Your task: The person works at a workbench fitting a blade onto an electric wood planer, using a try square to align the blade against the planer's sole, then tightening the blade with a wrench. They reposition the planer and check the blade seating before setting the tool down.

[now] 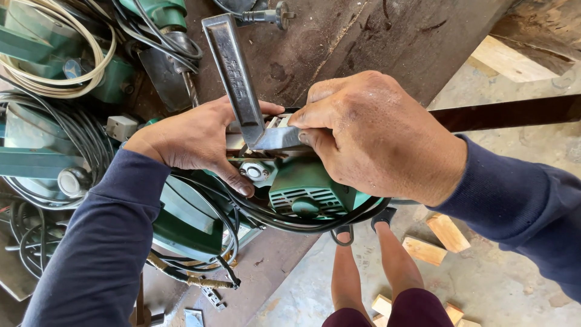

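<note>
Two hands steady a green power tool and a metal L-shaped bar at the edge of a dark workbench.

Head view: the left hand (200, 139) wraps its fingers around the green power tool (308, 191), bracing the body so it cannot shift. The right hand (375, 133) pinches the short leg of the grey L-shaped bar (239, 79) between thumb and fingertips, pressing it flat against the tool's top, seemingly to check alignment. A black cord (290, 223) loops under the tool. Wood offcuts (448, 233) lie on the floor below, beside the workbench (363, 42).
</note>
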